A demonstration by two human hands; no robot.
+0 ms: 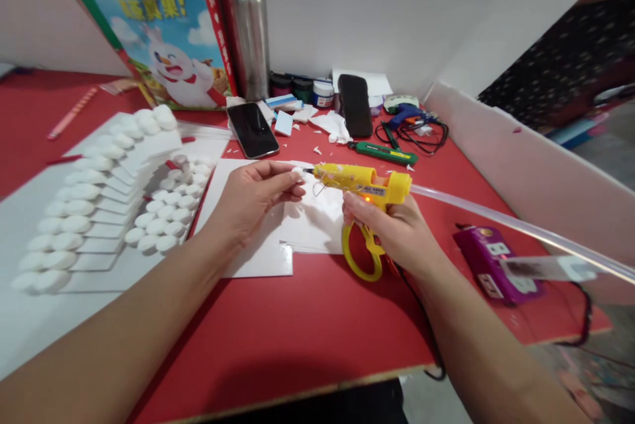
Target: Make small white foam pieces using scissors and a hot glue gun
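My right hand [397, 229] is wrapped round a yellow glue gun [354, 177], its small orange light lit. A long clear glue stick [496, 219] sticks out of the back of the gun toward the right. At the nozzle, my left hand [262, 192] pinches a small white piece [298, 174], mostly hidden by the fingers. White sheets [248, 258] lie on the red table under both hands. To the left, rows of white round pieces [82, 209] rest on stacked white cards, beside a group of loose white discs [169, 212].
Behind the hands lie a phone [253, 131], another dark phone [355, 106], a green pen-like tool [381, 153] and tangled black cable [431, 129]. A steel flask [251, 34] and a printed bag [173, 47] stand at the back. A purple box [496, 265] sits right.
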